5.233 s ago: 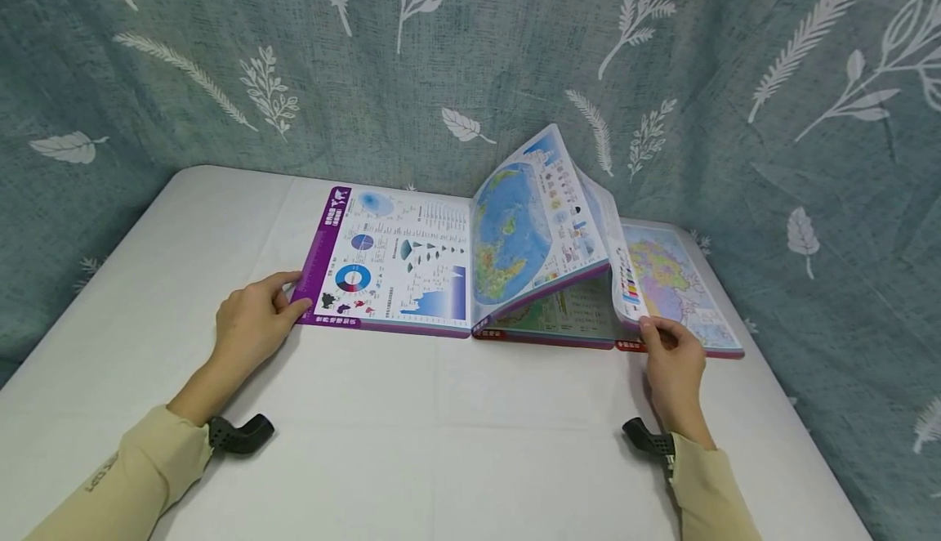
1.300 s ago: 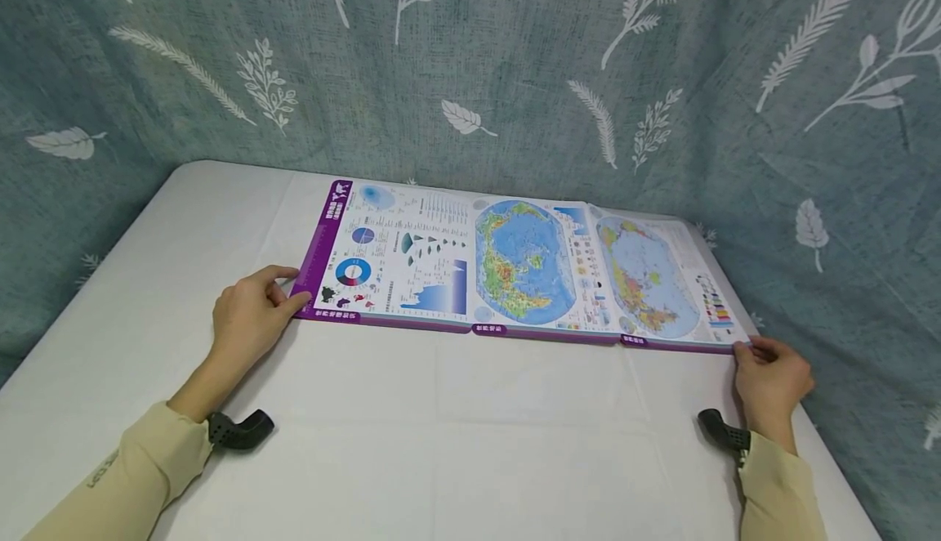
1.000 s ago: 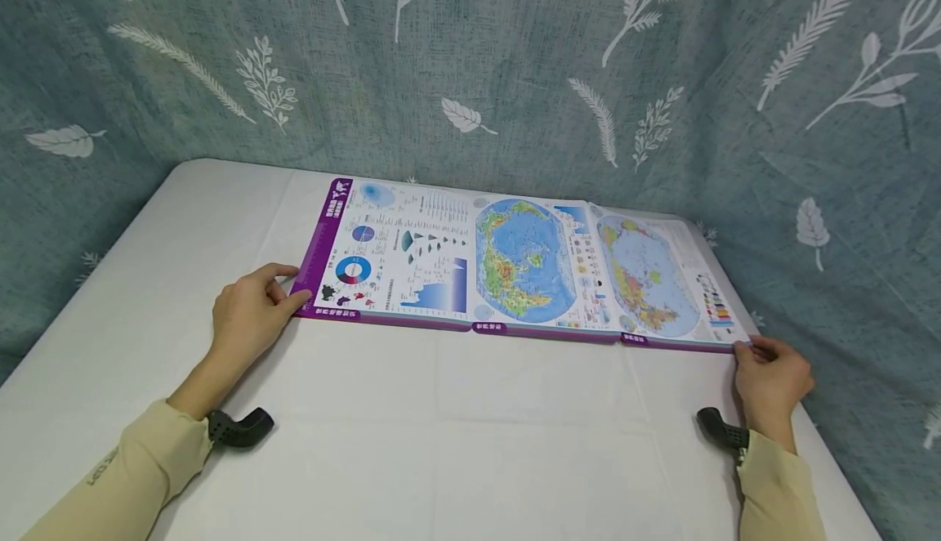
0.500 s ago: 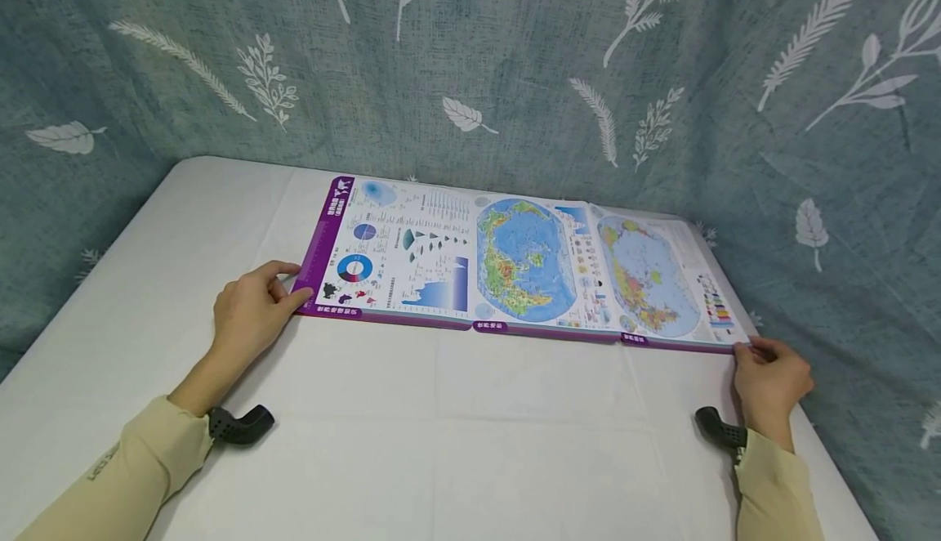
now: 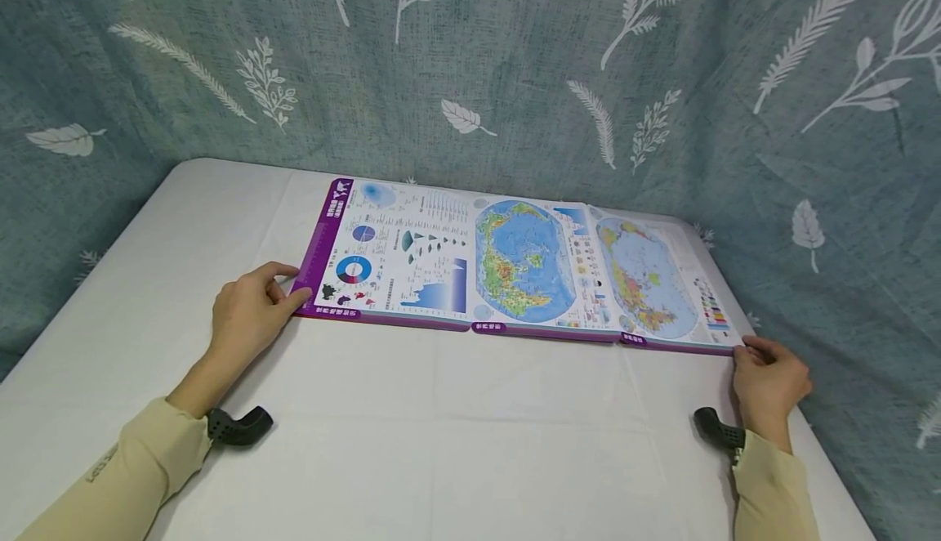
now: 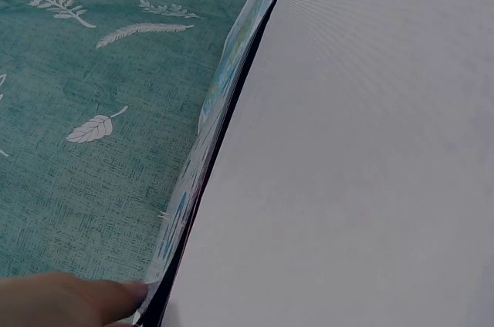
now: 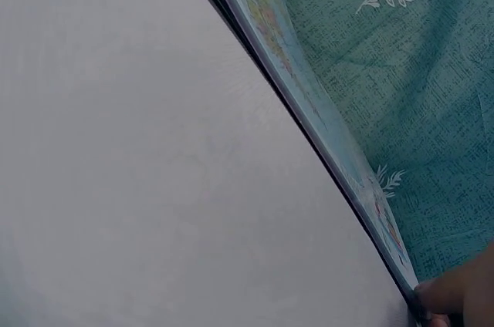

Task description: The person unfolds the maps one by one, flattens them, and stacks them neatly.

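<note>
A fold-out world map (image 5: 525,263) lies spread along the far part of the table, three panels wide with a purple left edge. Its left panel carries charts and text; the middle and right panels show world maps. My left hand (image 5: 253,308) pinches the near left corner, thumb on top of the purple strip. At the near right corner, my right hand (image 5: 772,377) holds the map between thumb and curled fingers. Dark gaps between the stacked layers of the map (image 6: 204,165) show along its near edge in the left wrist view. In the right wrist view, fingertips (image 7: 440,296) meet the map's corner.
A white cloth covers the table (image 5: 456,426). Behind and to the right hangs a blue-green curtain (image 5: 515,59) with white leaf prints, close to the map's far edge. Black wrist cameras (image 5: 238,426) sit on both wrists.
Earlier the map's middle and right panels stood raised, with another map showing below; my right hand has since moved right and laid them flat. Over the last second the hands have hardly moved.
</note>
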`<state>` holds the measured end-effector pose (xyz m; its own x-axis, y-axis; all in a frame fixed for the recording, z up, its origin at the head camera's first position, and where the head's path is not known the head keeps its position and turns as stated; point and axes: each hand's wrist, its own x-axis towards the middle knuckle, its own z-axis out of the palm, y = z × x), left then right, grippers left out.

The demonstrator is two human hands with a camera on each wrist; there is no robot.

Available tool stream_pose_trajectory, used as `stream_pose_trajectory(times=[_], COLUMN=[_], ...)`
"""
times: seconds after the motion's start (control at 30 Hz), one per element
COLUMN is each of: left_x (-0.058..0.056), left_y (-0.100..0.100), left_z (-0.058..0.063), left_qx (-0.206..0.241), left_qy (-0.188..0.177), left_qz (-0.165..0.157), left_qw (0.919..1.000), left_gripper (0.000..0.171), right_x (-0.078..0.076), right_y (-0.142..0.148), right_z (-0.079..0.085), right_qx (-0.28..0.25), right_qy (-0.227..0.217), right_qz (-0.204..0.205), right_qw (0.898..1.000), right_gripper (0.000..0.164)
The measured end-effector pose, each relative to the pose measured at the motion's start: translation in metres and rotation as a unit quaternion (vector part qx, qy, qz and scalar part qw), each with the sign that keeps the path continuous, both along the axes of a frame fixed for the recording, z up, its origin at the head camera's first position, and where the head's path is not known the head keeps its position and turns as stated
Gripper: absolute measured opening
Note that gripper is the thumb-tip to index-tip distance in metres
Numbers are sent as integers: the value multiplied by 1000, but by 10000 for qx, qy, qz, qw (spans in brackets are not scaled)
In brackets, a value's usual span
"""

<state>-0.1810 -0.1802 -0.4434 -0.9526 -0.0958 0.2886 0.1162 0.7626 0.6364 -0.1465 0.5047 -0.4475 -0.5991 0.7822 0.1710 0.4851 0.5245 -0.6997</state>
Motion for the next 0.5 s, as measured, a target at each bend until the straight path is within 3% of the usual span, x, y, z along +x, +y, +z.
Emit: stream_pose_trajectory(times=[0.5], left_x=[-5], left_y=[-4], left_z=[-7], left_qx=[256], left_qy=[198], left_qz=[438], left_qw=[9985], left_gripper=[25], right_x=[1], right_y=[-6], right_z=[3], right_qx=[-149], right_qy=[-8], right_qz=[89], right_qw=[9998], right_gripper=[57])
